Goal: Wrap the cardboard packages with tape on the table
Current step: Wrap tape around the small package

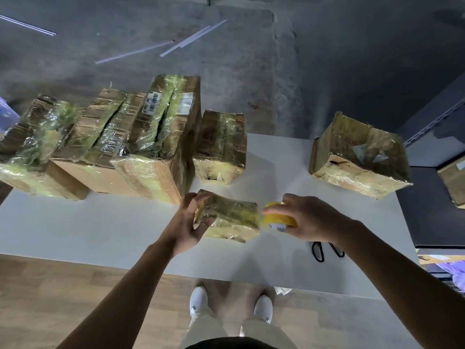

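White table (88,222), grey concrete floor beyond. Near centre, our left hand (186,222) grips the left end of a small taped package (231,220). Our right hand (309,217) holds the yellow tape roll (276,219) against its right end. Four wrapped boxes (151,137) line the far left, and another box (357,157) sits far right. Scissors (314,249) lie partly under our right wrist.

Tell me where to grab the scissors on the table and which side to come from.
Take the scissors by the two black handle loops, coming from the near edge of the table. The loops lie flat and point toward that edge. The blades are hidden under the wrist of the right hand, which would likely need to move aside first.
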Action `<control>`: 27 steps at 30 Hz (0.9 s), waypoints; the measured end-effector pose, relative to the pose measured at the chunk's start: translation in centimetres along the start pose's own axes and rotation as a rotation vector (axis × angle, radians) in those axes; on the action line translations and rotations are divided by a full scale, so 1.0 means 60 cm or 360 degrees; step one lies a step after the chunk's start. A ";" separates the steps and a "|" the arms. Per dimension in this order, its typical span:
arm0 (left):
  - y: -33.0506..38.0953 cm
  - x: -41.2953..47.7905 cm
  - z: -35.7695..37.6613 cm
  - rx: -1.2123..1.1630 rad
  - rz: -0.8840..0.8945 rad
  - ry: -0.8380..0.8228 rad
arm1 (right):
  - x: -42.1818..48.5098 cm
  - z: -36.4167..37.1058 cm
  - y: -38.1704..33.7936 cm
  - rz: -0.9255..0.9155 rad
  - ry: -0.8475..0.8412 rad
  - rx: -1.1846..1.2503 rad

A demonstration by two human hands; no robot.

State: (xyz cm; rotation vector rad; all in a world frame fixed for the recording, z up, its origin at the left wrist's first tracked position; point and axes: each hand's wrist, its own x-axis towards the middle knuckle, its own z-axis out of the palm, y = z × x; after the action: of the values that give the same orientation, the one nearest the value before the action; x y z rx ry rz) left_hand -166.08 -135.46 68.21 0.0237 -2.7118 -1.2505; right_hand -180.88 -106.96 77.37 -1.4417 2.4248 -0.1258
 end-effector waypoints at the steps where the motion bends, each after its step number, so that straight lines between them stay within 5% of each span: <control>1: -0.003 -0.002 -0.001 -0.0015 -0.0025 -0.0002 | 0.001 0.002 -0.002 0.0006 -0.0006 0.0015; 6: -0.025 -0.030 -0.010 0.0034 -0.0159 -0.0084 | 0.002 0.022 -0.011 0.0084 -0.0114 0.0359; 15: -0.037 -0.050 -0.010 0.0050 -0.0360 -0.0146 | 0.005 0.030 0.001 0.0058 -0.0262 -0.0042; 27: 0.027 -0.030 0.005 0.1213 -0.0020 -0.0279 | 0.035 0.078 -0.013 -0.0003 -0.0259 -0.0117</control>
State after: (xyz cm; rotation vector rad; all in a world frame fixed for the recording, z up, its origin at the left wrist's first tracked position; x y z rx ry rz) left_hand -164.25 -134.05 68.98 0.0189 -3.1597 -0.1612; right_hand -179.71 -108.75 72.67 -1.4263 2.3178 0.0784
